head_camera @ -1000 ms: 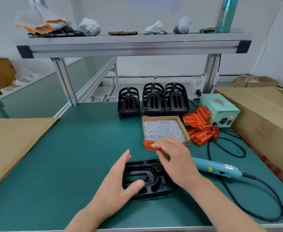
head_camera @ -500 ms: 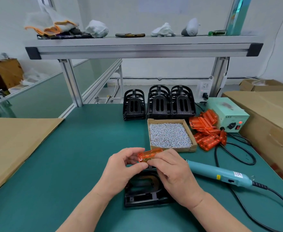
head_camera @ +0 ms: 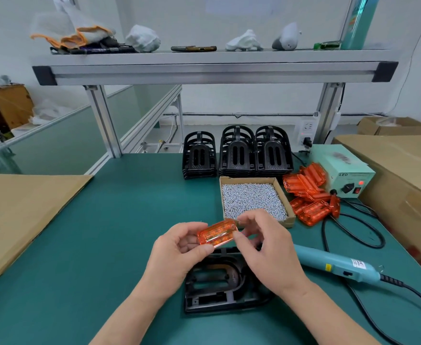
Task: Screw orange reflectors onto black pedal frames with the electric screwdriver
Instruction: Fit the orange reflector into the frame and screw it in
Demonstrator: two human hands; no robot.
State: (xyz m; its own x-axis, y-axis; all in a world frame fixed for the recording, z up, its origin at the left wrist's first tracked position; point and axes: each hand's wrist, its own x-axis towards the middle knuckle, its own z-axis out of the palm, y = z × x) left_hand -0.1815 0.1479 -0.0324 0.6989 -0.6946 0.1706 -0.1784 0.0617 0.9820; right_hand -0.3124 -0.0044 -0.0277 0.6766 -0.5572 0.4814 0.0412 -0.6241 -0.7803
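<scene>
— Three stacks of black pedal frames stand just behind the screw box on the green counter. What else is round it?
— Right of the box is a heap of orange reflectors, and past that a pale green power unit. Far left of the box lies a cardboard sheet. Above and behind it an aluminium shelf carries gloves and rags, against a white wall.
— And the hands?
— In front of the box, both hold one reflector in the air. The left hand has its grip pinching the left end, and the right hand pinches the right end. Beneath them a pedal frame lies flat, with the electric screwdriver front-right of the box.
— Changed lately?
— Half a second ago the reflector sat edge-on; now its broad ribbed face shows. A second ago the left hand rested on the frame.
</scene>
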